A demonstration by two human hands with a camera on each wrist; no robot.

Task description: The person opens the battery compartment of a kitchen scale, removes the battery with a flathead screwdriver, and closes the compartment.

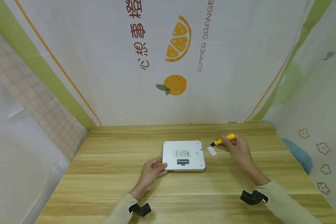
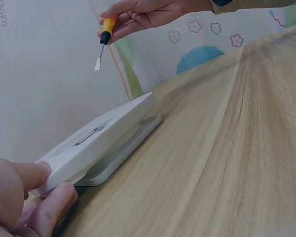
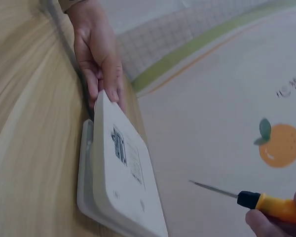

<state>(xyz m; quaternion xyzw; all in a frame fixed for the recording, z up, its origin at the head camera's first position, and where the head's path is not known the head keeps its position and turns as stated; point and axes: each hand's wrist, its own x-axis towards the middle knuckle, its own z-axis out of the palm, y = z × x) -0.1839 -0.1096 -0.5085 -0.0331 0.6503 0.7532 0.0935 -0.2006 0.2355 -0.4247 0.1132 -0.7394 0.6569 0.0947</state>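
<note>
A flat white electronic device (image 1: 170, 155) lies back side up on the table, showing a label and an uncovered battery compartment (image 1: 183, 161) with a battery inside. My left hand (image 1: 151, 171) pinches its near left corner, thumb on top and fingers beneath. In the left wrist view, a thinner white plate (image 2: 101, 175) sits under the device's body (image 2: 123, 116), with a gap between them. My right hand (image 1: 238, 149) grips the yellow and black handle of a screwdriver (image 1: 219, 141). Both wrist views show its tip in the air above the device, apart from it.
A small white piece (image 1: 212, 151) lies on the wooden table (image 1: 123, 149) just right of the device. Behind the table hangs a white curtain (image 1: 224, 93) with orange prints, and more printed cloth (image 1: 319, 130) hangs at the right side.
</note>
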